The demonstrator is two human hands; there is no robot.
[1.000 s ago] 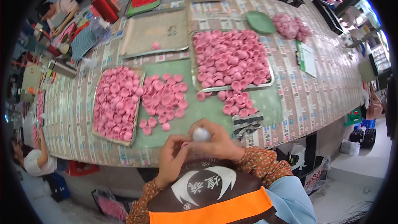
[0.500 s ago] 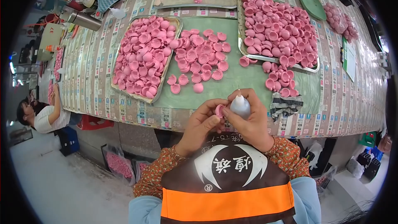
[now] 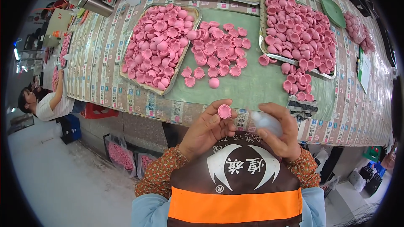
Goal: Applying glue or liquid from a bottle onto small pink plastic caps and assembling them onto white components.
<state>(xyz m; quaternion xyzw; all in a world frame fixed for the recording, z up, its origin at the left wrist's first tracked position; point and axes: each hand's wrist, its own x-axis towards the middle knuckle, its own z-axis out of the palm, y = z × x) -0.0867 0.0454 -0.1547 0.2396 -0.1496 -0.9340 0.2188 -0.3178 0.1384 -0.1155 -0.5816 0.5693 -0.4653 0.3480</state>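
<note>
Dark brown apron with orange band, lower centre: large white characters, circled letter, smaller lettering near top edge. Pale yellowish box, upper left: red digits. Patterned beige tabletop, mid-frame: repeated print, too small to read.

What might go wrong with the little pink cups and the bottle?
The pink cup might drop: it's small, and only the left hand holds it.
The bottle tilts in the right hand, so it might drip if there's liquid inside; I can't tell.
The heaped cups in the right tray could tumble out if bumped.
</note>
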